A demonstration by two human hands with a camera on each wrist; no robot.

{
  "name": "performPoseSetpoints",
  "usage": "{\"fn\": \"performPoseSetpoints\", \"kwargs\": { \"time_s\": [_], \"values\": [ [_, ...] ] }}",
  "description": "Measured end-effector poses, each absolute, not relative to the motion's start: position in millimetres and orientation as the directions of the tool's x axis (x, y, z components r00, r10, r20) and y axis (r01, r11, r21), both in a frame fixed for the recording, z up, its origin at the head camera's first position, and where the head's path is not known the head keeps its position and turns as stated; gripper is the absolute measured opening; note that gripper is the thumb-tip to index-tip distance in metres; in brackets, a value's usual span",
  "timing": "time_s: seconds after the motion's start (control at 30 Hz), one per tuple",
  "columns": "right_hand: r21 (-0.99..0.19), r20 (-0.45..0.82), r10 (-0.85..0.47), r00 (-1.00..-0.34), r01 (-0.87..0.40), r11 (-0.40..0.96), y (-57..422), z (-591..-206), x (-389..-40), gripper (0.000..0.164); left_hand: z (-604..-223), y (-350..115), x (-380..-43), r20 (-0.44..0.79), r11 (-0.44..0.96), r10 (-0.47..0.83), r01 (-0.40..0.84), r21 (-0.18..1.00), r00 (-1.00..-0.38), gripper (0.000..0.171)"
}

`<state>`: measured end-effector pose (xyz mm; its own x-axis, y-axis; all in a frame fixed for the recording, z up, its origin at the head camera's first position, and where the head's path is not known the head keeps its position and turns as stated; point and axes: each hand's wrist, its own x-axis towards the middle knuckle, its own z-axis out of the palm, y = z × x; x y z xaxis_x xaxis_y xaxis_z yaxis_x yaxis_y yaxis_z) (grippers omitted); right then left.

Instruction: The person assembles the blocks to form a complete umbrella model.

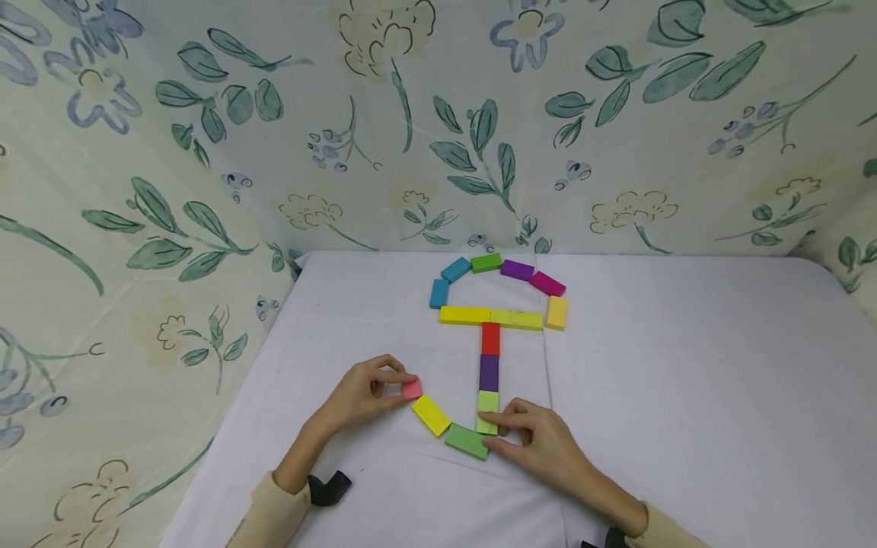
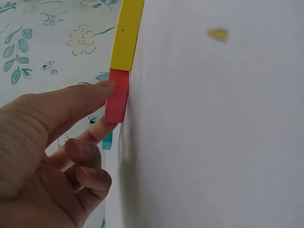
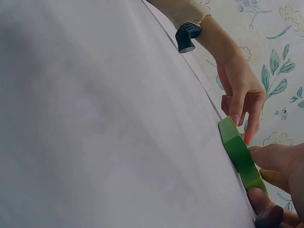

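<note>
My left hand (image 1: pixel 366 392) pinches a small pink block (image 1: pixel 411 389) between thumb and fingertips. In the left wrist view the pink block (image 2: pixel 117 97) meets the end of a yellow block (image 2: pixel 127 35). That yellow block (image 1: pixel 432 415) slants down to a green block (image 1: pixel 467 441), forming a curved row. My right hand (image 1: pixel 541 438) is at the foot of an upright column. Its index finger lies across the light green block (image 1: pixel 488 402), and its thumb tip is at the green block's right end. Above in the column are purple (image 1: pixel 489 373) and red (image 1: pixel 490 339) blocks.
Two yellow blocks (image 1: pixel 466 314) lie end to end across the column's top. Over them arches a row of blue, green, purple (image 1: pixel 517 270), magenta and light orange (image 1: pixel 556 313) blocks. A white cloth (image 1: pixel 685 380) covers the table; floral fabric (image 1: pixel 479 152) hangs behind.
</note>
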<state>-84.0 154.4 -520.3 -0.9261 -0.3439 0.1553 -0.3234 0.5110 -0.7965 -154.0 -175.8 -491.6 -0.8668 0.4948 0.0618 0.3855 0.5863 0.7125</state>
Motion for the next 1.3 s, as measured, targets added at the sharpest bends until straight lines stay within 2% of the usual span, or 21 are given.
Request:
{"fn": "performPoseSetpoints", "kwargs": {
  "time_s": [0.8,1.3],
  "values": [
    [-0.817,0.115,-0.348,-0.93,-0.288,0.5,154.8,-518.8,-83.0,0.035,-492.5,-174.2,-153.4,0.049,0.612,0.493,0.386,0.691,-0.869,0.034],
    [-0.802,0.153,-0.349,-0.924,-0.323,0.503,154.0,-519.1,-82.9,0.035,-493.2,-175.8,-153.3,0.063,0.601,0.5,0.398,0.693,-0.864,0.034]
  ]
}}
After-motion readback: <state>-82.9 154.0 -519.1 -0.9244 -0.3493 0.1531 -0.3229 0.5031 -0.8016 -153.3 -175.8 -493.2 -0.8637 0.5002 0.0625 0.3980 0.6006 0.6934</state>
